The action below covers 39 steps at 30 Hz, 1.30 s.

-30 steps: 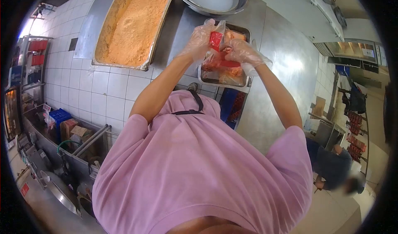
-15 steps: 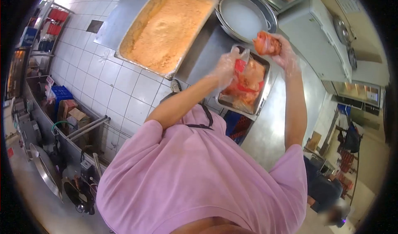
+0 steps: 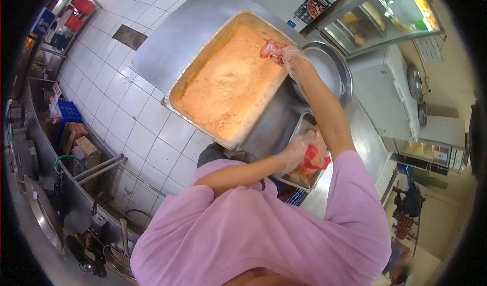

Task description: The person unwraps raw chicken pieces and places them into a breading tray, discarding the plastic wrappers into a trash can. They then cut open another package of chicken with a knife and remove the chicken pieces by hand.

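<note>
A gloved right hand (image 3: 295,61) holds a piece of raw-looking meat (image 3: 273,51) over the far right corner of a large metal tray (image 3: 199,127) of orange powder (image 3: 228,78). The meat points leftward from the fingertips, its long axis roughly in line with the fingers, while the tray's runs from far right to near left, its near end by the near edge of the steel counter (image 3: 177,37). The right hand is the nearer to the powder, most of which spreads to its left and toward the wearer; whether meat and powder touch cannot be told.

The right hand's fingers are closed around the meat's near end. The gloved left hand (image 3: 297,150) is at a clear bag with red patches (image 3: 318,157) in a smaller tray (image 3: 296,129) at the counter's near edge; whether its fingers are clamped cannot be told.

The meat looks red-orange, wet and glossy, uneven in outline, with paler patches. A metal bowl (image 3: 349,78) of cloudy white liquid sits beside the large tray, below the right forearm.
</note>
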{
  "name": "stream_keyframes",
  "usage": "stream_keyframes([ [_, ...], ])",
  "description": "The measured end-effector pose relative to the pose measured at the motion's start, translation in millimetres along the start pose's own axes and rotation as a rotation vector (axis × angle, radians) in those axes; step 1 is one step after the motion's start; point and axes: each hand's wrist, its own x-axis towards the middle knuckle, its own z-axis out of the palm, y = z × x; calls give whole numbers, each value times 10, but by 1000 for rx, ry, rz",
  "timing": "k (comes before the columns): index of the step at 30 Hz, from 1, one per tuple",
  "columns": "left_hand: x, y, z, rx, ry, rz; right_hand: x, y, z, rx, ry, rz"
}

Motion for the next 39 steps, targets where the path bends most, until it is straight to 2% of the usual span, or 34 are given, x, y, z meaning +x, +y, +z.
stream_keyframes([
  [1, -60, 77, 7, 81, -23, 12, 82, -32, 51, -35, -18, 17],
  [2, -80, 139, -20, 163, -46, 19, 166, -30, 114, -99, 92, 43],
  [4, -29, 173, -110, 527, -52, 164, -201, -367, 468, -157, 39, 42],
  [7, -78, 282, -97, 470, -87, -20, -197, -425, 551, -255, -57, 92],
  [8, 15, 167, -135, 423, -39, -77, -105, -458, 537, -289, -95, 107],
  [10, 101, -15, -259, 511, -49, 5, 168, -321, 487, -238, 0, 149],
  [13, 132, -72, -349, 783, -177, 349, 349, -303, 458, -70, 168, 166],
  [14, 133, -82, -359, 785, -186, 403, 357, -271, 435, 8, 231, 169],
  [17, 143, -116, -234, 522, -185, 448, 14, -442, 535, -33, 186, 46],
  [19, 74, -36, -34, 230, -97, 273, -237, -532, 491, 23, 71, -22],
  [20, 22, 36, 68, 72, -17, 105, -370, -598, 457, 48, 15, -57],
  [22, 128, -15, -100, 650, 25, 461, -971, -802, 507, 46, 15, -102],
  [24, 157, -68, -119, 717, 21, 473, -1582, -854, 276, -127, -37, -316],
  [25, 59, 41, 64, 84, 118, -61, -1950, -825, 97, -282, -24, -450],
  [26, 103, 9, -48, 185, 102, -70, -2358, -780, -80, -471, 9, -579],
  [28, 69, -25, -98, 294, 111, -66, -3106, -525, -421, -679, 28, -648],
  [31, -41, 8, -18, 360, 162, -52, -3866, 272, -845, -398, -155, -377],
  [32, -35, -7, -28, 414, 150, -43, -4139, 432, -767, -409, -244, -184],
  [34, -18, -163, -67, 427, 92, -36, -4247, 1143, -718, -277, -73, -284],
  [36, 98, -382, -87, 362, 10, -2, -3960, 1427, -796, -1099, -115, -273],
  [37, 22, -314, -19, 1014, -227, 235, -3729, 1806, -1011, -1150, -99, -444],
  [38, -69, -253, 58, 1595, -312, 640, -3511, 2192, -1223, -1209, -65, -622],
  [39, -16, -386, 17, 1646, -292, 488, -3302, 2586, -1437, -1268, -12, -797],
])
